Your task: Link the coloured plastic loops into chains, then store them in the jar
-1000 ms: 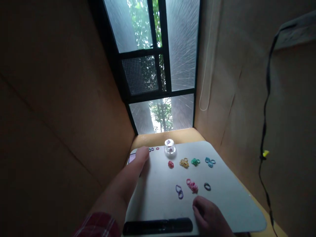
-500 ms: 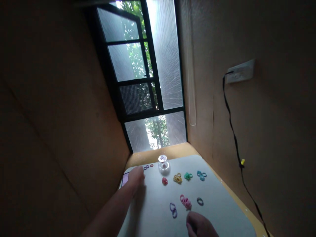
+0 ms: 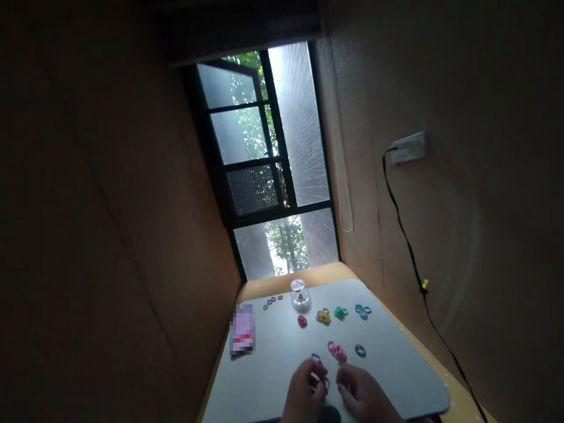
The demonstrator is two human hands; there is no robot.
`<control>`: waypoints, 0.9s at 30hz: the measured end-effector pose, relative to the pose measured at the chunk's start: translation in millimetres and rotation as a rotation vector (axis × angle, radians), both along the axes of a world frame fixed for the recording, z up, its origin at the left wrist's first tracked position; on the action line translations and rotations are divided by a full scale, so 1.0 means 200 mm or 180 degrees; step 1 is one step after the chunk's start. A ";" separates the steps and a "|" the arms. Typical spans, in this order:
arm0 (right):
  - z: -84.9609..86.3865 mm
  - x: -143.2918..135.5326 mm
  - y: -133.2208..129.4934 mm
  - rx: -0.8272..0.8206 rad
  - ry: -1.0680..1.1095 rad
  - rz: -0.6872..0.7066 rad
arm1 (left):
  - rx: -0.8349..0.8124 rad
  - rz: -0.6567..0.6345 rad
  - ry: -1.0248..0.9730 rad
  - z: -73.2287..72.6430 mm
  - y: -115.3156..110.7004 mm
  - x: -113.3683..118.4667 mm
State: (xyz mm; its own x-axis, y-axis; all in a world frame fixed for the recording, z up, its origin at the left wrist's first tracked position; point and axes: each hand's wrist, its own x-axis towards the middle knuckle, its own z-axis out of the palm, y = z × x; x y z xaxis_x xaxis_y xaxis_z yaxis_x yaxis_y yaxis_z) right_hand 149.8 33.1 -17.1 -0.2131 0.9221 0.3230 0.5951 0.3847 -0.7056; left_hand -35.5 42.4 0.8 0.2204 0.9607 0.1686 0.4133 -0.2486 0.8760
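My left hand [image 3: 305, 388] is at the near part of the white table, fingers curled over the purple rings. One purple ring [image 3: 316, 357] shows just above its fingertips, and part of another lies by the thumb. Close on its right, my right hand [image 3: 363, 392] has its fingers curled together; what they hold, if anything, is hidden. Above it lies a cluster of pink rings [image 3: 338, 352], with a dark grey ring [image 3: 360, 351] to the right. The rings look like small elastic hair ties.
Farther back on the white table [image 3: 268, 364] lie red [image 3: 302, 321], yellow [image 3: 323, 316], green [image 3: 341, 312] and blue rings [image 3: 363, 311]. Behind them stands a clear container [image 3: 300, 296]. Several small rings [image 3: 271, 301] form a row near a purple packet [image 3: 243, 330]. A black cable [image 3: 399, 217] hangs right.
My left hand has come from the far left back to the purple rings, uncovering the packet and a green ring in the row. My right hand stays near the pink rings. The view has tilted up.
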 end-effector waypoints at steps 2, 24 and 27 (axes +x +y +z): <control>0.00 0.01 0.00 -0.0053 0.0147 0.0155 | 0.0082 -0.0028 -0.0013 -0.04 -0.01 0.06; -0.04 -0.03 0.12 -0.0138 0.0036 0.0111 | 0.0313 -0.0034 -0.0096 -0.23 0.09 0.07; -0.04 -0.02 0.10 -0.0160 0.0010 0.0083 | 0.0233 -0.0060 -0.0134 -0.23 0.08 0.08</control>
